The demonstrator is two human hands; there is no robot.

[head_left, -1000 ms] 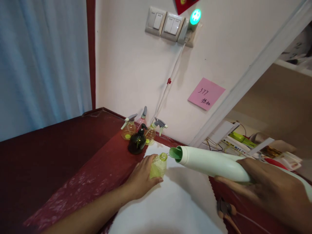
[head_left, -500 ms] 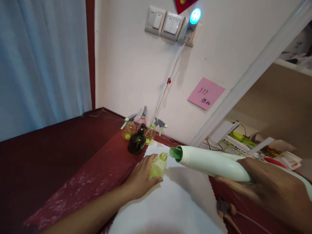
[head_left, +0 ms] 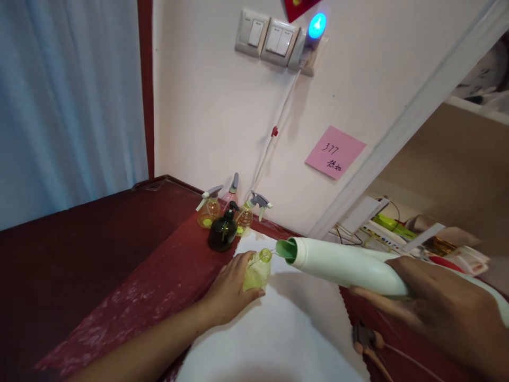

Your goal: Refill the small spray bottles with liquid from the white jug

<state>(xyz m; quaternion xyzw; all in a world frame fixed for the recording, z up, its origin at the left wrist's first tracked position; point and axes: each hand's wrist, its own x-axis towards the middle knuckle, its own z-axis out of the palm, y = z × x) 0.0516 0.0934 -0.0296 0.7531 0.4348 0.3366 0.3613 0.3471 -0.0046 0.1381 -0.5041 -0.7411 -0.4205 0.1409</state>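
Hardly anything has moved in the past second: the view has slid slightly, the plug light (head_left: 317,25) has turned from green to blue, and both hands keep their pose. Far left, a blue curtain (head_left: 67,106) hangs behind the dark red counter (head_left: 71,260), part of which lies under crinkled red film (head_left: 135,302). Next, near the wall, an amber sprayer (head_left: 213,207), a dark pump bottle (head_left: 222,234), a pink sprayer (head_left: 230,197) and a yellow sprayer (head_left: 246,216) stand close together. Below them the left hand (head_left: 226,292) reaches in, half open and curved around the left side of a yellow bottle (head_left: 257,275), fingers along its upper side and thumb near its base. That bottle is uncapped, mouth up, over a white mat (head_left: 278,339); whether its base touches the mat I cannot tell. Just right of its mouth, apart from it, is the green lip of a pale green jug (head_left: 345,265), tilted nearly flat, with a thin stream of liquid bridging the gap. Under the jug, a loose spray head (head_left: 368,337) lies beyond the mat's edge. Farthest right, the right hand (head_left: 449,313) is closed around the jug's rear part, partly cut off by the frame.
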